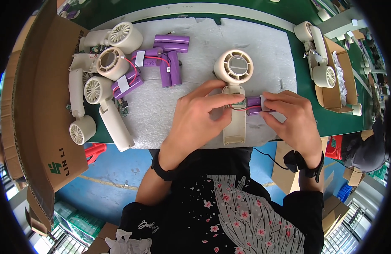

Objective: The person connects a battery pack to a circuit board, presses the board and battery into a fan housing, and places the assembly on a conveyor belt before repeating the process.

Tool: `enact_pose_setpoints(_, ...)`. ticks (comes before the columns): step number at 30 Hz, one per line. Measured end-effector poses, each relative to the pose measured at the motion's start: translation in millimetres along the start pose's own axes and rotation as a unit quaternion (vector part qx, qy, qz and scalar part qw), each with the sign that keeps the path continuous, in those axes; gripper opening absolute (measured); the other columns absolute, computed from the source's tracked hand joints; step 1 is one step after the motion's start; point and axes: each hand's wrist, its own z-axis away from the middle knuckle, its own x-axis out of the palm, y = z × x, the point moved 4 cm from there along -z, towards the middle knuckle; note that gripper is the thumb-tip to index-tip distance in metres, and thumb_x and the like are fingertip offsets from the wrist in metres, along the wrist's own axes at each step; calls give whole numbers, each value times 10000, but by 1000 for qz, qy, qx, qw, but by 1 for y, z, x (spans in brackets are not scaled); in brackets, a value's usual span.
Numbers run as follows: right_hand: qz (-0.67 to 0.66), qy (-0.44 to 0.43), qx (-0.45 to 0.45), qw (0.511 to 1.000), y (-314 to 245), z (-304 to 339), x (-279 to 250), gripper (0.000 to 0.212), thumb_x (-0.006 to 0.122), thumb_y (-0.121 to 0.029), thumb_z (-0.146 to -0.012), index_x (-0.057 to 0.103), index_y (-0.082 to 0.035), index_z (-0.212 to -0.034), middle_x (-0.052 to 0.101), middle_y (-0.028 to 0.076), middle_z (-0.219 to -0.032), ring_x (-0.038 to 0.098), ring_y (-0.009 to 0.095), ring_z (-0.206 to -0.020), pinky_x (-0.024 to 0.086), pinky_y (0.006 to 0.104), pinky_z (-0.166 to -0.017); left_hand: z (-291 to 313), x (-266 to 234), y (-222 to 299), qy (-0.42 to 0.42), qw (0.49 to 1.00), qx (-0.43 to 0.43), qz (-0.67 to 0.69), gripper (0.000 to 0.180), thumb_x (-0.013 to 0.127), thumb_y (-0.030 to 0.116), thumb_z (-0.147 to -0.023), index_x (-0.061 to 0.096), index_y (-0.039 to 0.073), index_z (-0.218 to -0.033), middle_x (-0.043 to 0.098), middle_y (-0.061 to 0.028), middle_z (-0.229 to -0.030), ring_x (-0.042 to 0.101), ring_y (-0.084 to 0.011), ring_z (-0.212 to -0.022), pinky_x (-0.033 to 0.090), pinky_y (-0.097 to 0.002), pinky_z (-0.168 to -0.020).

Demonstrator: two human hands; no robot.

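Over the front part of a pale grey foam sheet (273, 51), both hands work close together, forearms up from the lower edge, a black band (161, 170) on the L wrist & a black watch-like device (292, 161) on the R. L hand (194, 116) reaches in from the L, palm down, index stretched to the small green circuit board (239, 103), thumb curled by the handle's L edge, moderate gap btwn them; can't tell if it grips or just steadies. R hand (292, 117) is bent inward, fingertips & thumb narrowed on a purple cylindrical battery pack (253, 105) w/ a white tab, just R of the handle. Thin red & black wires (242, 109) cross from pack to board; their ends are partly hidden by fingers. The cream plastic handheld fan (234, 129) lies under the hands, round head away from the person, handle toward them. Containers: tall brown cardboard box (55, 122) at far L, contents out of view; small open cardboard box (352, 80) on the R, w/ crumpled white material, prob. paper or film, in it. Cream fan parts (83, 91) crowd the L side btwn tall box & foam; spare purple battery cells (171, 70) lie upper L, some wired. More cream fan units (324, 76) sit beside the small box, on the green tabletop (305, 101).
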Motion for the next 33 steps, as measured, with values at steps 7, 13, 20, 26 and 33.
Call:
enact_pose_setpoints(7, -28, 26, 4, 999, 1, 4, 0, 135, 733, 48, -712, 681, 46, -836, 709, 147, -982, 671, 283, -799, 555, 355, -679, 1, 2, -3, -24, 998, -41, 29, 380, 695, -58, -726, 754, 137, -1046, 678, -86, -1126, 605, -62, -696, 443, -201, -539)
enact_pose_setpoints(13, 49, 6, -37, 998, -14, 3, 4, 173, 717, 73, -662, 619, 56, -804, 683, 169, -1008, 658, 301, -790, 554, 351, -656, 2, -2, -2, -58, 995, -73, 29, 392, 687, -105, -717, 742, 83, -1056, 642, -119, -1203, 607, -54, -750, 461, -197, -570)
enact_pose_setpoints(20, 47, 48, -8, 998, -10, 8, 10, 197, 707, 81, -628, 586, 49, -781, 666, 178, -1001, 650, 302, -758, 549, 336, -610, 1, 4, -3, -49, 991, -103, 64, 408, 685, -120, -678, 749, 75, -1030, 645, -140, -1164, 647, -114, -751, 522, -238, -627)
enact_pose_setpoints(26, -118, 85, 12, 989, 20, 9, 4, 168, 705, 83, -641, 608, 25, -765, 687, 153, -893, 660, 279, -702, 536, 305, -573, 6, 0, -9, -40, 993, -105, 40, 438, 689, -111, -637, 762, 99, -1015, 663, -124, -1118, 607, -105, -680, 487, -230, -601)
enact_pose_setpoints(33, 10, 173, 176, 969, 61, 33, -59, 175, 723, -142, -806, 692, 6, -894, 721, 99, -931, 695, 212, -796, 549, 307, -715, 0, -1, -6, -72, 991, -106, 40, 411, 710, -88, -647, 763, 97, -1011, 665, -118, -1112, 585, -99, -674, 460, -228, -579)
